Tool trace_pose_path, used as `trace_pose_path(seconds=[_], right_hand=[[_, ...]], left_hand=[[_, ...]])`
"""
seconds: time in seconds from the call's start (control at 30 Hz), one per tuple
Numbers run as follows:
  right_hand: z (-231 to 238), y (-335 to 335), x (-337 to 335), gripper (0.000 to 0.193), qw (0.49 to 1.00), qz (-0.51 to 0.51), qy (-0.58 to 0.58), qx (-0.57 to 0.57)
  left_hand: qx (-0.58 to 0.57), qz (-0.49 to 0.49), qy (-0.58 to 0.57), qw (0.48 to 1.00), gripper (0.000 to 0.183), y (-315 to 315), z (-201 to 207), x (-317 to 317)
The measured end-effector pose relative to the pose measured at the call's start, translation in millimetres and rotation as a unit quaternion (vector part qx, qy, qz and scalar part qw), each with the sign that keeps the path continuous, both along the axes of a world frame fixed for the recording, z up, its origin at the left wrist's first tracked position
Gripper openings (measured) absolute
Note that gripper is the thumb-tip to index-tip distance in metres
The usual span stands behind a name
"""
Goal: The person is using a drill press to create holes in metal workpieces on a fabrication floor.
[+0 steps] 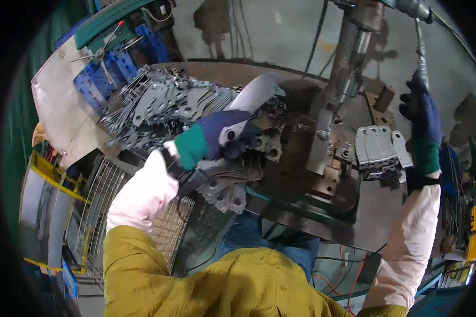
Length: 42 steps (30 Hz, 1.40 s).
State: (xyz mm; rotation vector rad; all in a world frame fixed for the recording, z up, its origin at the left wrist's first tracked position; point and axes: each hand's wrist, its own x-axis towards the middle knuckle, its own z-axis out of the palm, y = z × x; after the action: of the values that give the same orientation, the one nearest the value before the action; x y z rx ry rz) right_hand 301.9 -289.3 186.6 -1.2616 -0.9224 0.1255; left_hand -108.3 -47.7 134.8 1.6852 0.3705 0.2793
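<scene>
My left hand [223, 133], in a dark blue glove with a green cuff, is closed on a flat grey metal plate [256, 94]. The plate slants up and to the right, its upper end blurred, and a round hole shows beside the fingers. Piled plates [169, 103] of similar grey metal lie just beyond this hand. On the right, my gloved right hand [423, 113] is closed around the lower end of a silver-wrapped lever [421, 55]. That lever hangs from the upright machine press [349, 68], whose tooling [330, 164] stands between my hands.
A neat stack of plates [375, 148] sits right of the tooling on the metal worktable [378, 211]. Blue plastic bins [103, 76] stand at the back left. A wire basket [103, 195] is at lower left, and red cables [349, 285] run below the table.
</scene>
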Motion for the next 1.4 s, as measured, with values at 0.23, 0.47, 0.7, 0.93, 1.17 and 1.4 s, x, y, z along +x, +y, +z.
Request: trace_pose_path(seconds=[0.23, 0.47, 0.7, 0.93, 1.17, 1.4], right_hand=[[-78.8, -51.4, -21.0, 0.042, 0.961, 0.054, 0.116, -0.245], [-111.7, -67.1, -63.1, 0.040, 0.953, 0.099, 0.116, -0.261], [-122.9, -77.2, -58.4, 0.040, 0.948, 0.104, 0.185, -0.236], [-132.5, -86.2, -58.9, 0.040, 0.959, 0.104, 0.168, -0.204], [-144.5, -84.4, -58.5, 0.043, 0.952, 0.103, 0.164, -0.238], [-129.9, -112.7, -40.2, 0.040, 0.967, -0.035, 0.138, -0.213]], left_hand=[[0.179, 0.022, 0.064, 0.982, 0.042, -26.4, -18.6, -135.6], [-0.026, 0.119, 0.095, 0.988, 0.040, -35.5, -97.9, -161.9], [-0.497, 0.289, 0.020, 0.818, 0.046, -69.9, -95.8, -129.6], [0.061, 0.129, 0.112, 0.983, 0.026, -64.7, -136.3, -181.7], [0.131, 0.177, 0.136, 0.966, 0.039, -59.7, -115.0, -157.4], [-0.017, 0.181, 0.135, 0.974, 0.029, -77.7, -97.9, -149.6]])
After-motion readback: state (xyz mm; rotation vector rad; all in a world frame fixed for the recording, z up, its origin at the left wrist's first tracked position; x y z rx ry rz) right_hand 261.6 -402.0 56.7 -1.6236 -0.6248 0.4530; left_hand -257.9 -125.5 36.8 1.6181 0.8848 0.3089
